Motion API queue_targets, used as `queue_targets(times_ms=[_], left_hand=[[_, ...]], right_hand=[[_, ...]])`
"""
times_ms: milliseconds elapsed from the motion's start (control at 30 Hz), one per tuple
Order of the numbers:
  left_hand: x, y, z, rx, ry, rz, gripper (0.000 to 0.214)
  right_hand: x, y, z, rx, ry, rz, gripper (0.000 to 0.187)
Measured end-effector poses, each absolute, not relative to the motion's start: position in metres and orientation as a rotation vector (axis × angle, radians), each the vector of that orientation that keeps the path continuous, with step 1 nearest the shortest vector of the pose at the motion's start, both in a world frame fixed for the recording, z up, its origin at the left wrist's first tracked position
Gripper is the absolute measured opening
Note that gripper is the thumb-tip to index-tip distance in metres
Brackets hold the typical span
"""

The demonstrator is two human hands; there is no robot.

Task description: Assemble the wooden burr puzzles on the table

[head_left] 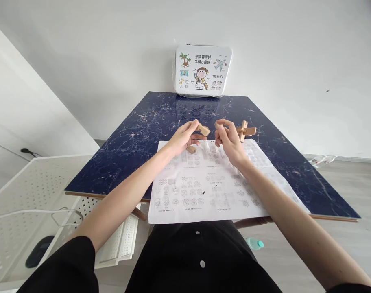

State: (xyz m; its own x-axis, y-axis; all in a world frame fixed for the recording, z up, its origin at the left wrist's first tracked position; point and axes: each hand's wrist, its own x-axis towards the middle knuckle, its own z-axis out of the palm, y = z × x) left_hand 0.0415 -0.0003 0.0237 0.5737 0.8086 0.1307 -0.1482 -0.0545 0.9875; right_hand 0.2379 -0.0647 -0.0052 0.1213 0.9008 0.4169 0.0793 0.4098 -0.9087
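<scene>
My left hand (185,136) pinches a notched wooden puzzle piece (204,130) between thumb and fingers, above the far edge of the paper. Facing it, my right hand (230,140) grips a small wooden block (217,124), mostly hidden by its fingers. The two pieces are apart. Below my left hand a loose wooden piece (191,149) lies on the instruction sheet (185,207), which is printed with line diagrams. Just right of my right hand sits a wooden cross-shaped assembly (244,131) of interlocked pieces.
The dark blue marbled table (121,162) carries everything. At its far edge, a white cartoon-printed case (204,71) leans on the wall. A white perforated shelf (17,219) with a cable and a dark object (39,251) stands left. Beneath the table on the right is a bottle (254,243).
</scene>
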Motion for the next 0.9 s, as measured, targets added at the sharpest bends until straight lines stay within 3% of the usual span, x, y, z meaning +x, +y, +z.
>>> queue_targets(times_ms=[100, 300, 467, 900], left_hand=[[0.041, 0.001, 0.025, 1.376, 0.644, 0.858, 0.049], [0.039, 0.007, 0.023, 1.394, 0.646, 0.816, 0.028], [0.042, 0.008, 0.021, 1.436, 0.698, 0.807, 0.022], [0.039, 0.007, 0.018, 1.553, 0.685, 0.783, 0.052]], right_hand=[[0.241, -0.062, -0.007, -1.003, -1.257, 0.785, 0.054], [0.239, -0.064, -0.007, -1.012, -1.303, 0.844, 0.041], [0.238, -0.065, -0.004, -1.001, -1.297, 0.902, 0.045], [0.237, -0.069, 0.000, -0.977, -1.281, 1.027, 0.048]])
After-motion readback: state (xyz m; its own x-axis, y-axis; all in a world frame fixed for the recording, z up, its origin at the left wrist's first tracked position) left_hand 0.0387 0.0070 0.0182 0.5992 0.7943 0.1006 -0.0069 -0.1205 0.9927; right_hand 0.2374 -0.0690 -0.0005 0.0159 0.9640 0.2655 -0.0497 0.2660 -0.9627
